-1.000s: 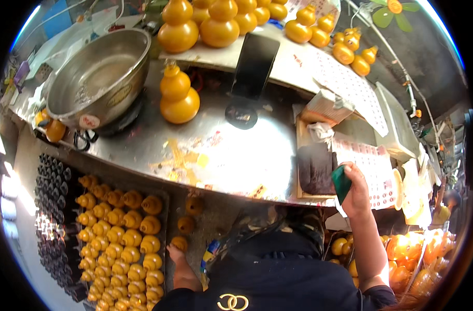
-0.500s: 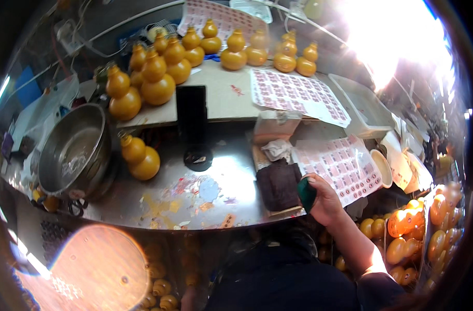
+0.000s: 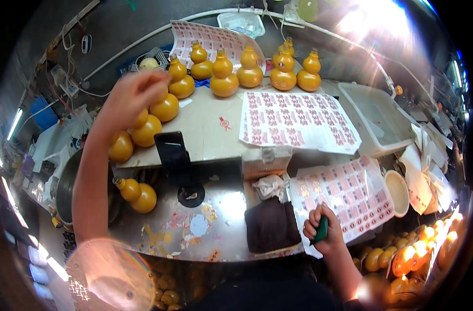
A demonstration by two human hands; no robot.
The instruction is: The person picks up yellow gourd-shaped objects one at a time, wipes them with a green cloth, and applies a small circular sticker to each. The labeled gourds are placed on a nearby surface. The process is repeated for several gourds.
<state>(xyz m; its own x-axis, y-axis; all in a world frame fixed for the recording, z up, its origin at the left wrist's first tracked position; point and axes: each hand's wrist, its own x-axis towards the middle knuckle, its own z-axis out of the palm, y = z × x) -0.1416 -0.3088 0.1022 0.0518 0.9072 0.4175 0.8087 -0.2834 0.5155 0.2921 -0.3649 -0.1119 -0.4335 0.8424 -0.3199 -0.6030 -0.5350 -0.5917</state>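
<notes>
My left hand (image 3: 143,92) reaches forward over the group of yellow gourds at the left of the raised shelf. It covers the upper parts of several of them, including a gourd (image 3: 165,108) just below my fingers. The fingers are blurred, and whether they grip a gourd neck I cannot tell. My right hand (image 3: 327,228) is closed round a small flat green piece (image 3: 321,230), above the near edge of a printed sticker sheet (image 3: 345,192). Left of that hand lies a folded dark brown cloth (image 3: 271,226). One gourd (image 3: 138,195) leans on the metal table below the shelf.
More gourds (image 3: 224,83) line the shelf's back, near another sticker sheet (image 3: 298,120). A phone (image 3: 172,153) stands on a round base. A metal basin (image 3: 65,192) sits left, partly behind my arm; a white tray (image 3: 379,119) stands right. Gourds (image 3: 376,258) fill containers at lower right.
My left arm has come into view and stretched forward over the left gourds. My right hand has turned, still gripping the green piece, over the sticker sheet's edge. The view has shifted.
</notes>
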